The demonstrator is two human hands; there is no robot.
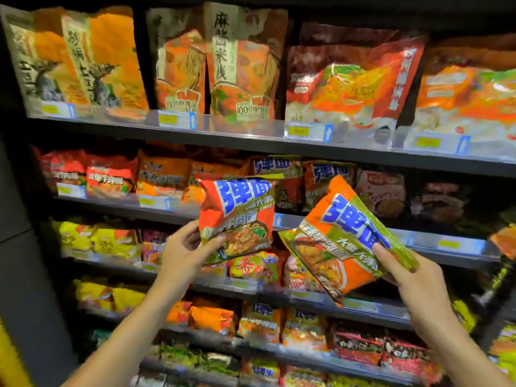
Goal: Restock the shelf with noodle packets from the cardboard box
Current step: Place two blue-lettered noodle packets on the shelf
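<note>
My left hand [185,248] grips the lower left corner of an orange and green noodle packet [237,216] with blue lettering, held upright in front of the second shelf [167,209]. In my right hand [410,275] is a second matching noodle packet [343,241], tilted to the left and pinched at its right edge. Both packets hang in the air just before a row of the same packets [279,169] standing on that shelf. The cardboard box is out of view.
The dark shelving unit holds several tiers: large pouches on the top shelf [251,141], yellow packets [97,238] on the third tier, more orange and red packets below. Price tags [307,131] line the shelf edges. A dark side panel [16,219] stands at the left.
</note>
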